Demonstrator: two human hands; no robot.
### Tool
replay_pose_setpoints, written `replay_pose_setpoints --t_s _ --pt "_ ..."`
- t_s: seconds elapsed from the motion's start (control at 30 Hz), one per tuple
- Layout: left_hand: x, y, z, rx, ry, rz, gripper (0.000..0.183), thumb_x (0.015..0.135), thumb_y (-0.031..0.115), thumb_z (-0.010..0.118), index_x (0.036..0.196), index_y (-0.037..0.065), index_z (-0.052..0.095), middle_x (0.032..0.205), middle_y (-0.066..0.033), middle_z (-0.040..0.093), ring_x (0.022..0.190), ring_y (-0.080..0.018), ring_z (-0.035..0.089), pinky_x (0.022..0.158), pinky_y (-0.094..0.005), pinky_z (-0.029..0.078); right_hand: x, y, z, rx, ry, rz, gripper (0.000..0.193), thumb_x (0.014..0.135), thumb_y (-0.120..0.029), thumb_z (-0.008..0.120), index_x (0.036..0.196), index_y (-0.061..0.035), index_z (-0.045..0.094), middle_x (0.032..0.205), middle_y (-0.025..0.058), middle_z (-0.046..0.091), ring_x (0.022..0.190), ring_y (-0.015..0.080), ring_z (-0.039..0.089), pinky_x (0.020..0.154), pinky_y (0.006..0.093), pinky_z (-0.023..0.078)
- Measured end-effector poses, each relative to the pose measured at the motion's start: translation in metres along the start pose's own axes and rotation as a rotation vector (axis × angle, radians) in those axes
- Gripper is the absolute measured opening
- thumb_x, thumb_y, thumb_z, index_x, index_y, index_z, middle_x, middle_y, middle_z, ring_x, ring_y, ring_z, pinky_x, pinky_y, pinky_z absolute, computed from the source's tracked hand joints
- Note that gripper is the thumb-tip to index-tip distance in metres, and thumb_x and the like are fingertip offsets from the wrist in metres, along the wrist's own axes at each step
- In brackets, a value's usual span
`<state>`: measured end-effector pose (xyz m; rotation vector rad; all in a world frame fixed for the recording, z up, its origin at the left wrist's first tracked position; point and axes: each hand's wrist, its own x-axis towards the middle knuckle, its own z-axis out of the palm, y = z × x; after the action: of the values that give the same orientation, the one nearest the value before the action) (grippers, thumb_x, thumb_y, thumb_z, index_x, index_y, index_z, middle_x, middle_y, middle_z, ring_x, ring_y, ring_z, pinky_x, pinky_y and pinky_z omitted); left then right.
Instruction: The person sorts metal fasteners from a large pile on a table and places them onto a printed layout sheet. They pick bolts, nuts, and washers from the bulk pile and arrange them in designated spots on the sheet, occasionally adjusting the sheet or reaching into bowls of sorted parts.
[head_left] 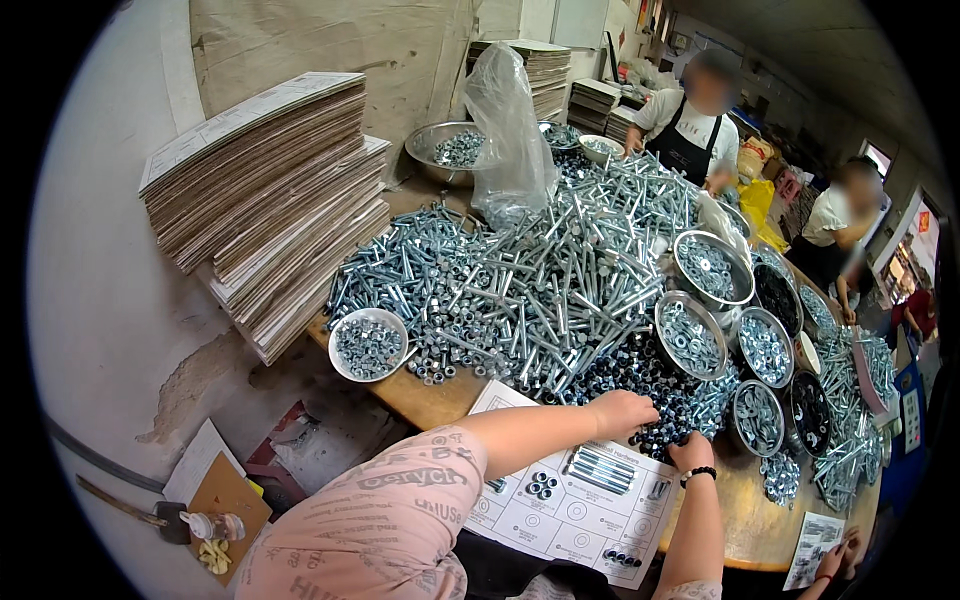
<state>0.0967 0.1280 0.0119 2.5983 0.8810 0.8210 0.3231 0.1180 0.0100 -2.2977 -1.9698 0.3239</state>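
Note:
My left hand [622,413] reaches over a printed card [560,525] to a pile of dark nuts [612,375], its fingers curled at the pile's near edge. Close by, my right hand [692,455], with a dark bead bracelet at the wrist, is closed at the same nuts. What either set of fingers holds is too small to make out. On the card lie a row of silver bolts [600,470], a cluster of nuts [541,486] and a row of small dark-tipped pieces [622,558]. My left forearm covers part of the card.
A large heap of bolts [560,270] fills the table. Bowls of washers [690,338] and other hardware stand at right; a white bowl of nuts [368,345] sits at left. Card stacks [270,170] rise far left. Co-workers [690,130] stand beyond; another person's hands [840,555] show lower right.

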Motion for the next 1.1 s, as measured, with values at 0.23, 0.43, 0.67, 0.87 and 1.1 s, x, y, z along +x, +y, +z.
replay_pose_setpoints --t_s 0.23,0.43,0.67,0.87,1.1 --pt "-0.02 0.007 -0.017 -0.1 0.076 -0.157 0.024 0.073 0.015 0.061 0.096 0.011 0.056 0.086 -0.0067 0.054 0.083 -0.026 0.056 0.071 -0.0377 0.045 0.001 0.003 0.003 -0.002 -0.011 -0.021 0.038 0.06 -0.024 0.07 0.086 0.0017 0.057 0.087 0.0195 0.061 0.084 0.033 0.058 0.074 0.037 0.047" --pt "-0.029 0.013 -0.027 -0.126 0.065 -0.204 0.025 0.073 0.014 0.06 0.098 0.011 0.057 0.085 -0.0072 0.054 0.085 -0.0259 0.055 0.073 -0.0378 0.045 0.004 0.008 0.002 -0.002 -0.035 -0.002 0.036 0.062 -0.022 0.069 0.086 0.0019 0.059 0.089 0.0206 0.061 0.085 0.033 0.058 0.075 0.0378 0.047" --pt "-0.045 0.012 -0.034 -0.14 0.097 -0.239 0.024 0.073 0.013 0.06 0.097 0.011 0.057 0.087 -0.0076 0.055 0.086 -0.0269 0.055 0.074 -0.0369 0.045 -0.002 -0.009 0.002 -0.003 -0.038 0.051 0.043 0.063 -0.027 0.068 0.093 0.0027 0.058 0.097 0.0218 0.06 0.093 0.033 0.057 0.08 0.0373 0.046" --pt "-0.048 0.02 -0.04 -0.121 0.047 -0.276 0.023 0.076 0.014 0.059 0.098 0.01 0.057 0.091 -0.0079 0.055 0.088 -0.0268 0.055 0.076 -0.0366 0.045 0.004 0.001 0.009 -0.001 -0.04 0.105 0.037 0.065 -0.019 0.067 0.094 0.0008 0.057 0.096 0.0197 0.06 0.093 0.0327 0.056 0.08 0.0372 0.046" --pt "-0.043 0.023 -0.039 -0.184 0.034 -0.31 0.025 0.077 0.016 0.06 0.1 0.007 0.059 0.092 -0.0116 0.055 0.088 -0.0279 0.054 0.079 -0.036 0.044 0.001 0.03 -0.001 0.106 0.262 -0.203 0.018 0.065 -0.016 0.063 0.077 -0.0013 0.061 0.078 0.0212 0.059 0.077 0.0341 0.058 0.067 0.0419 0.046"
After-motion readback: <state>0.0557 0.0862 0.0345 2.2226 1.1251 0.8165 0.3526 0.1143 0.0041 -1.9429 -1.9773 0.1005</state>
